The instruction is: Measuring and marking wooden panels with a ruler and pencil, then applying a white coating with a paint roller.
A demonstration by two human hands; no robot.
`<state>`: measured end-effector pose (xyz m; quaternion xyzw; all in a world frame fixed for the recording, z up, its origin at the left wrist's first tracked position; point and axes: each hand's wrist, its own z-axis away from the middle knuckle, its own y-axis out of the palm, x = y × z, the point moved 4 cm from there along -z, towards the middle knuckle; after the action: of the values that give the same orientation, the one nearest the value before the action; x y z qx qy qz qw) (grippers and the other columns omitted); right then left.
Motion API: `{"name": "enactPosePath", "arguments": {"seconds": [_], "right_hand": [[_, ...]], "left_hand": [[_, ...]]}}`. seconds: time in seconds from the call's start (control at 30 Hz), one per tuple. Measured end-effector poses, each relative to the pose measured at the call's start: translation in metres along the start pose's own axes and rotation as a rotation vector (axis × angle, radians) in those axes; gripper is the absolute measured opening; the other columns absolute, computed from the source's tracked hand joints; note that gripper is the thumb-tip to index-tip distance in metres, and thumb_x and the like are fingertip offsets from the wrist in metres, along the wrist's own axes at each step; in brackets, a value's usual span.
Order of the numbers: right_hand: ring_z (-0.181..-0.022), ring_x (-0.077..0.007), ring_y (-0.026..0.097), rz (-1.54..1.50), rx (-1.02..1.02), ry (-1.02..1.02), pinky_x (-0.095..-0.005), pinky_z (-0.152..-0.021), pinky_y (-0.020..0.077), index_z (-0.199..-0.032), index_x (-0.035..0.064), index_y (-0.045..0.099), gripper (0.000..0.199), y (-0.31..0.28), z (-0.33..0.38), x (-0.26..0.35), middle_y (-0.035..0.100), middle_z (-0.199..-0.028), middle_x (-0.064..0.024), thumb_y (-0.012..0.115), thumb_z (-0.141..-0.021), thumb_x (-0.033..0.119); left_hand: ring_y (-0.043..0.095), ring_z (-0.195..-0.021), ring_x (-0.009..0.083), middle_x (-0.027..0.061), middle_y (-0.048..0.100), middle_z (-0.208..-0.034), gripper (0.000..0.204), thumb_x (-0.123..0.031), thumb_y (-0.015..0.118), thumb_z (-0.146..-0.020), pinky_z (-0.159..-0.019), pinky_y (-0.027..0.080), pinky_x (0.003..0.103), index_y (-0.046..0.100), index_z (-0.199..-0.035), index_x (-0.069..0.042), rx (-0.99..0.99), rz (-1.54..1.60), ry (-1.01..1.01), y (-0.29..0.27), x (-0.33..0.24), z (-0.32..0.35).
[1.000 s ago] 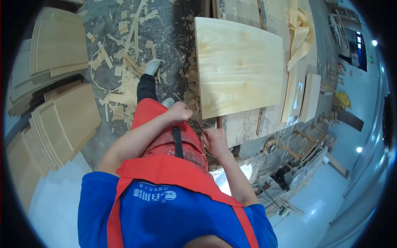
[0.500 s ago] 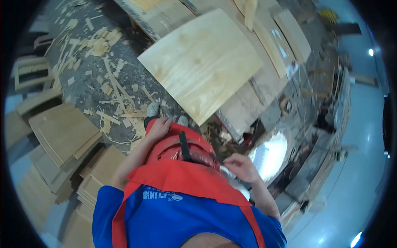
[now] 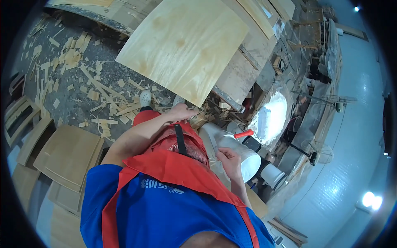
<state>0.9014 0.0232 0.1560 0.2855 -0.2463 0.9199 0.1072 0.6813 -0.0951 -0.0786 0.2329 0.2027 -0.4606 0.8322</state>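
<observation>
A large pale plywood panel (image 3: 178, 45) lies on the workbench in front of me, its near corner jutting toward my body. My left hand (image 3: 181, 112) is just below that corner, fingers drawn together and pointing right; whatever they pinch is too small to make out. Over at the right, my right hand (image 3: 229, 160) is closed in a pinch beside a white bucket (image 3: 250, 165). A faint thin sliver seems to show at its fingertips, but I cannot name it. Between the hands, a black strap (image 3: 180, 138) hangs over my red apron (image 3: 173, 165).
A red-handled tool (image 3: 244, 134) rests by the bucket, near a white-coated round surface (image 3: 271, 118). Wood offcuts (image 3: 109, 93) litter the floor ahead and left. Curved wooden panels (image 3: 68, 146) stand at my left. A fan (image 3: 316, 153) is at the right.
My view has turned and shifted, bringing the bucket and red handle into sight. My left hand has moved from the apron's left side toward the panel's corner. My right hand stays pinched.
</observation>
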Motion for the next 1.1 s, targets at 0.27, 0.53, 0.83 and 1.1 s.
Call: {"name": "enactPosePath", "arguments": {"seconds": [0.27, 0.53, 0.83, 1.1], "right_hand": [[-0.077, -0.0093, 0.063, -0.122, -0.096, -0.029, -0.0237, -0.072, 0.0487, -0.106, -0.0033, 0.07, 0.019, 0.013, 0.006, -0.012, 0.07, -0.085, -0.0045, 0.067, -0.095, 0.011], [-0.075, -0.0093, 0.061, -0.283, -0.274, -0.177, -0.0258, -0.071, 0.0496, -0.098, -0.0003, 0.067, 0.014, -0.048, -0.057, -0.005, 0.066, -0.082, -0.0027, 0.066, -0.097, 0.014], [-0.068, -0.0125, 0.056, -0.828, -0.393, -0.271, -0.0299, -0.072, 0.0534, -0.095, 0.001, 0.065, 0.015, -0.216, -0.219, 0.023, 0.057, -0.076, -0.0031, 0.066, -0.099, 0.016], [-0.064, -0.0159, 0.06, -0.71, -0.528, -0.287, -0.0302, -0.059, 0.0491, -0.082, 0.0029, 0.067, 0.018, -0.337, -0.438, 0.051, 0.061, -0.071, -0.0054, 0.066, -0.093, 0.017]], "left_hand": [[0.068, -0.095, 0.0419, 0.0273, 0.071, -0.097, 0.049, -0.04, 0.052, -0.099, -0.082, 0.054, 0.05, 0.072, -0.096, 0.004, -0.007, -0.489, 0.201, -0.032, 0.047, 0.002], [0.066, -0.101, 0.0463, 0.0296, 0.069, -0.105, 0.066, -0.054, 0.036, -0.104, -0.09, 0.051, 0.05, 0.069, -0.107, 0.003, -0.312, -0.754, 0.068, -0.107, 0.085, 0.056], [0.067, -0.106, 0.0357, 0.0194, 0.071, -0.116, 0.061, -0.051, 0.042, -0.104, -0.091, 0.051, 0.044, 0.067, -0.122, 0.001, -0.197, -0.496, 0.178, -0.085, 0.175, 0.141], [0.068, -0.1, 0.0294, 0.0164, 0.072, -0.112, 0.053, -0.045, 0.048, -0.103, -0.088, 0.052, 0.041, 0.067, -0.122, 0.001, -0.205, -0.491, -0.03, -0.086, 0.252, 0.259]]}}
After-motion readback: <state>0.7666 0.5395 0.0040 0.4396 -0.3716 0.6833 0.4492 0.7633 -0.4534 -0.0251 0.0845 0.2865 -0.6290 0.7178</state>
